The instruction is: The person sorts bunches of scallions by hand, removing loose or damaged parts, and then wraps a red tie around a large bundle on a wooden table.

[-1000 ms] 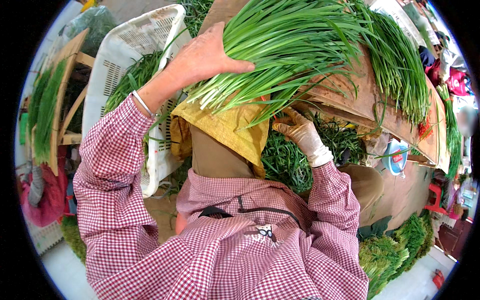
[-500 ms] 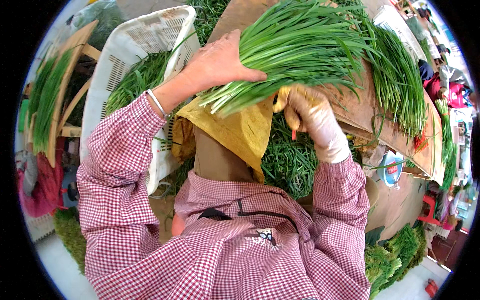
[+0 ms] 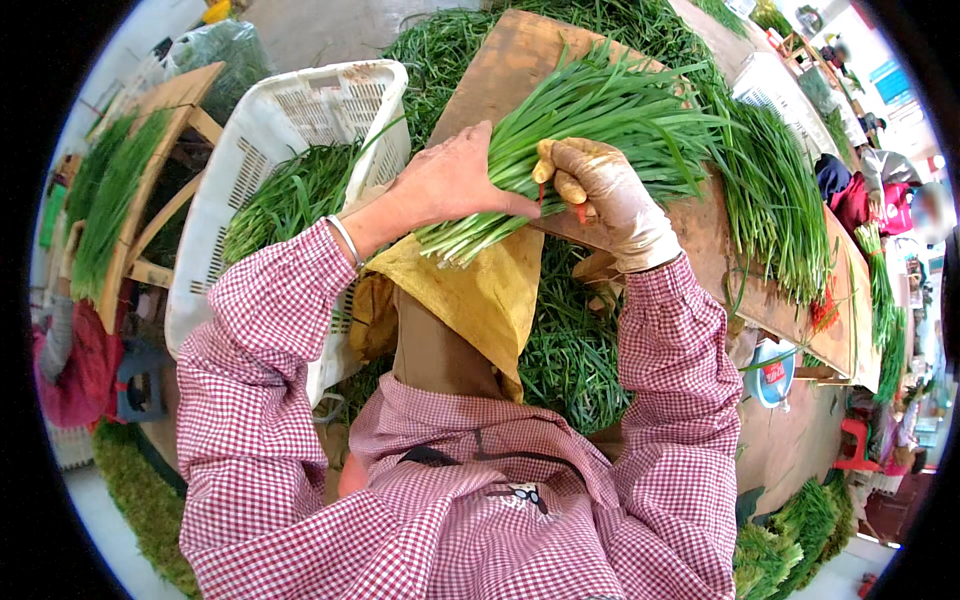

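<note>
The green bunch (image 3: 590,125) is gripped by our bare left hand (image 3: 450,180), while our gloved right hand (image 3: 605,190) has its fingers curled on a red tie (image 3: 581,212) at the bunch's near side. If the left grip slackened, we think outer stalks could slip free; a hard tug could bruise them. We see slender leaves, pale ends above the yellow cloth (image 3: 475,300), tips splayed over the wooden table (image 3: 490,75).
</note>
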### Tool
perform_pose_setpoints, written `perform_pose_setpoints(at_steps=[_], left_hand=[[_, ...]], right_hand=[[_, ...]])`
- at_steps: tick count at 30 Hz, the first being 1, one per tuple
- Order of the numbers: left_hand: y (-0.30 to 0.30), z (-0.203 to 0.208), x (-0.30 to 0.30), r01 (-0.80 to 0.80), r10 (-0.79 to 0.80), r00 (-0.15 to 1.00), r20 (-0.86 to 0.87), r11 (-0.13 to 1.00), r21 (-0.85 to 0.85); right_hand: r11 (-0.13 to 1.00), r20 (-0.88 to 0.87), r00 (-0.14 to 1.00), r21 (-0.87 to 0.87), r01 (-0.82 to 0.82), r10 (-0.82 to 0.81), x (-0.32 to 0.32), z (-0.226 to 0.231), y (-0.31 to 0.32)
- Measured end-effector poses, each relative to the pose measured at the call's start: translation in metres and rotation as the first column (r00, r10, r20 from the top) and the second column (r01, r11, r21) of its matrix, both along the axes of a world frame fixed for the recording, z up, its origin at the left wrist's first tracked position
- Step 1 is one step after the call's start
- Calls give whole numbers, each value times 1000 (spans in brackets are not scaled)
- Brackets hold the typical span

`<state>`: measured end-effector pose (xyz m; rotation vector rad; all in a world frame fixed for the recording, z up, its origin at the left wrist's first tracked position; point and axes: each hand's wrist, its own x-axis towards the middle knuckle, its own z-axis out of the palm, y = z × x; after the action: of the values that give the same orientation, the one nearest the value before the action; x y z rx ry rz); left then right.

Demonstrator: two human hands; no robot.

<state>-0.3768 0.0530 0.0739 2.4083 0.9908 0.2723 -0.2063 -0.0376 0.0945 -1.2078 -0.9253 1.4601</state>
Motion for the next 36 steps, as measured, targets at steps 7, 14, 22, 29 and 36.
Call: perform_pose_setpoints(at_steps=[7,14,22,29,36], left_hand=[[-7,4,5,7,6,994,-105,993,116],[-13,9,9,-58,70,985,-156,995,80],[-14,11,7,-88,92,981,-168,996,30],[-15,-1,6,-74,91,991,-101,985,158],[-11,-5,6,-68,82,991,-103,989,134]], right_hand=[[993,345,933,27,-115,99,-22,14,4],[887,-34,944,333,321,-329,22,27,-46],[869,307,850,396,296,-429,-24,-12,-55],[786,605,613,616,46,-509,-39,-16,-27],[710,701,373,690,-142,-608,-39,-5,-7]])
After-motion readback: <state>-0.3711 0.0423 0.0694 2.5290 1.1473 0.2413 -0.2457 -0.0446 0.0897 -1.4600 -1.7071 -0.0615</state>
